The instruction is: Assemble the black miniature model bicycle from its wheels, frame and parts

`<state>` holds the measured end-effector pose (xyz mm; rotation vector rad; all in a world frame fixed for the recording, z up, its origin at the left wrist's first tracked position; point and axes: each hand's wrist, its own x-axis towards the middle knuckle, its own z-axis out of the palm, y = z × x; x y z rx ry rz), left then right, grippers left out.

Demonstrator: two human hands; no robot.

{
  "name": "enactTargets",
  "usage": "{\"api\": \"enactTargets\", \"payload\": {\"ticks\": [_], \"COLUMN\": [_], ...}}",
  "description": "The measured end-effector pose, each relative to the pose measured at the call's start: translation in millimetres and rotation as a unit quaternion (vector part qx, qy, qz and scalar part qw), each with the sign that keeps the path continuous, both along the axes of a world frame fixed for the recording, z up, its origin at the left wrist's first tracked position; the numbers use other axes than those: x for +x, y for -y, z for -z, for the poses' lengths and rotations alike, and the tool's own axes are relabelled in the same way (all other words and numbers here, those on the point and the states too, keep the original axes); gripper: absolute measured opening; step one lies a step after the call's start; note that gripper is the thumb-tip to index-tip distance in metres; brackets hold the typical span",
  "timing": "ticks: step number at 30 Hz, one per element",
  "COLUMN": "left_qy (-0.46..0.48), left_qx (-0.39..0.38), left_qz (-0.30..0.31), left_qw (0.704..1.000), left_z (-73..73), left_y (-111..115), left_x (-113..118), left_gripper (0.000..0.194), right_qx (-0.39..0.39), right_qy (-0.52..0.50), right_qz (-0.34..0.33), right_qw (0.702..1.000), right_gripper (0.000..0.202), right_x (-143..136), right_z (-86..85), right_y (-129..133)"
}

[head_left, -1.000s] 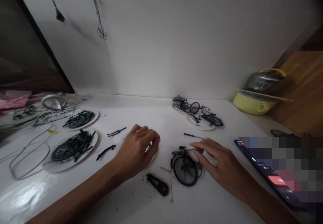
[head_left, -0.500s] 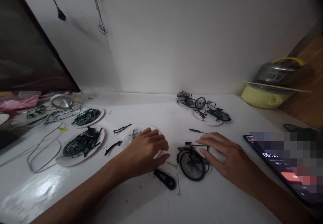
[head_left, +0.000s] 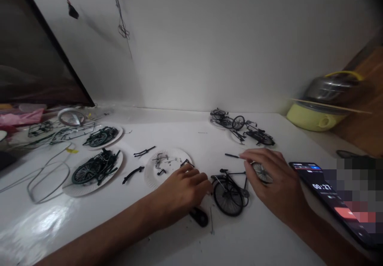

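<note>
Model bicycle [head_left: 229, 194], black, rests on a white table [head_left: 239, 242] between a person's two bare hands. Well apart from it, a dark screen [head_left: 32, 46] slants at ten o'clock; a yellow-green pot [head_left: 311, 118] sits at two. The hands are apart from each other: the right hand [head_left: 275, 176] at three o'clock, fingers bent, and the left hand [head_left: 190, 186] at nine, fingers curled downward. Whether either grips anything cannot be told. Beyond the right hand lies a phone [head_left: 321, 188], its display reading "00:27"; smaller lettering is too blurred to read. At ten o'clock, near, is a white paper plate [head_left: 147, 175]. A black tool [head_left: 200, 217], partly covered by the left hand, lies at eight; a spoked wheel [head_left: 262, 173], half hidden by the right hand, shows at two. A screwdriver [head_left: 231, 155] lies at twelve, and small metal parts [head_left: 161, 172] dot the plate.
</note>
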<state>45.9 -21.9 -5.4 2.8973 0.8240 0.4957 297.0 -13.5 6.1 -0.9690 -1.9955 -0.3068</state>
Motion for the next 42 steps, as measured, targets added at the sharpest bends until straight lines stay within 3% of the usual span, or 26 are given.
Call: {"api": "enactTargets", "payload": {"ticks": [6,11,16,26,30,34,42], "left_qy": [0.101,-0.003,-0.037,-0.068,-0.097,-0.121,-0.116], "left_qx": [-0.076,-0.045,-0.024,-0.023,-0.057,-0.078,-0.088], "left_qz": [-0.033,-0.008,-0.009,-0.036,-0.064,-0.093,-0.149], "left_qw": [0.991,0.999,0.999,0.997,0.992,0.985,0.978], "left_z": [-12.2,-8.8,-3.8,-42.9,-42.9,-37.5,-46.2], "left_y": [-4,-8,-6,-10,-11,-9,-13], "left_x": [-4,-11,-8,-35,-40,-40,-60], "left_gripper": [0.022,0.018,0.014,0.015,0.003,0.019,0.018], "right_qx": [-0.061,-0.092,-0.115,-0.122,-0.133,-0.132,-0.13], "right_qy": [-0.018,0.003,0.017,0.017,0.019,0.02,0.021], "right_qz": [-0.028,-0.048,-0.051,-0.038,-0.037,-0.032,-0.033], "right_qw": [0.998,0.995,0.992,0.992,0.99,0.991,0.991], "right_gripper": [0.025,0.024,0.023,0.02,0.02,0.02,0.02], "right_x": [-1,0,5,6,6,7,9], "right_z": [-3.0,-2.0,3.5,6.3,8.9,9.7,8.7], "right_y": [16,15,11,11,9,8,9]}}
